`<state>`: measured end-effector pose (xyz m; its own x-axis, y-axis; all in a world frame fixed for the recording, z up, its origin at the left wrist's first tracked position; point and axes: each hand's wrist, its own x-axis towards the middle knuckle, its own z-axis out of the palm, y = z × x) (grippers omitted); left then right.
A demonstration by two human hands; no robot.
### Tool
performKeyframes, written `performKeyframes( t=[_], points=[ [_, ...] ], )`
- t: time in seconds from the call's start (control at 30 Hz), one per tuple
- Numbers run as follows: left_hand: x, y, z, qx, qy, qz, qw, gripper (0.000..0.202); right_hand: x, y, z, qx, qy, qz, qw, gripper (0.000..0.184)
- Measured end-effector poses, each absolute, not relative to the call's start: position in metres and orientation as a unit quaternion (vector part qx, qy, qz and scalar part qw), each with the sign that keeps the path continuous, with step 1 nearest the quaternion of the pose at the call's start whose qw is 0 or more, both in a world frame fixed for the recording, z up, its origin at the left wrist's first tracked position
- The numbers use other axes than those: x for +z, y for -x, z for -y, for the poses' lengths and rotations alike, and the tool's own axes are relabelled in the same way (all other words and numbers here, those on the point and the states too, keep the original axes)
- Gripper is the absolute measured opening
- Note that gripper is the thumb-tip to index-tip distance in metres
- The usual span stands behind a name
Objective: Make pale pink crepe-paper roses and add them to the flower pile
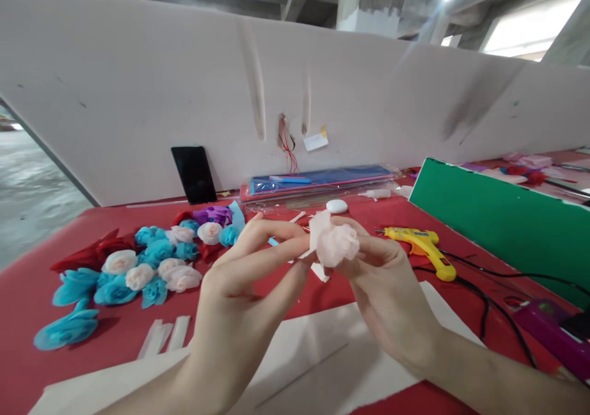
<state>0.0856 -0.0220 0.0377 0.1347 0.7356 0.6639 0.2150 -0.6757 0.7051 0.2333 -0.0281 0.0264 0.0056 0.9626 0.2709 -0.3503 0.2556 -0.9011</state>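
Between my two hands, above the table, is a pale pink paper flower [338, 245] with layered, ruffled petals. My left hand [253, 298] pinches a loose strip of its paper at the flower's left side, thumb against fingers. My right hand [387, 286] grips the flower from below and the right, its fingers partly hidden behind the petals. Left of my hands lies a cluster of finished flowers: blue ones [157, 252], pale pink ones [139, 276], red ones [92, 252] and a purple one [214, 215].
A yellow glue gun [421, 246] lies at right, its black cable trailing past a purple power strip [553, 329]. A green board [498, 230] stands behind it. White paper [318, 359] covers the front. A black phone [193, 174] leans against the white partition [147, 95]; paper strips [157, 338] lie left.
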Motion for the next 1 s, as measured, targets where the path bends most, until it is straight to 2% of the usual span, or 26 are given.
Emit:
performKeyframes(
  t=[0.47,0.73,1.0],
  points=[
    [0.036,-0.085,0.026,0.555,-0.736,-0.308,0.234,0.039,0.028,-0.233,0.031,0.398,0.324,0.538,0.668,0.01],
    [0.042,-0.084,0.032,0.542,-0.762,-0.281,0.216,0.028,0.039,-0.233,0.039,0.323,0.313,0.572,0.686,0.025],
    [0.04,-0.085,0.031,0.548,-0.74,-0.281,0.269,0.025,0.04,-0.237,0.041,0.284,0.335,0.59,0.678,0.018]
  ],
)
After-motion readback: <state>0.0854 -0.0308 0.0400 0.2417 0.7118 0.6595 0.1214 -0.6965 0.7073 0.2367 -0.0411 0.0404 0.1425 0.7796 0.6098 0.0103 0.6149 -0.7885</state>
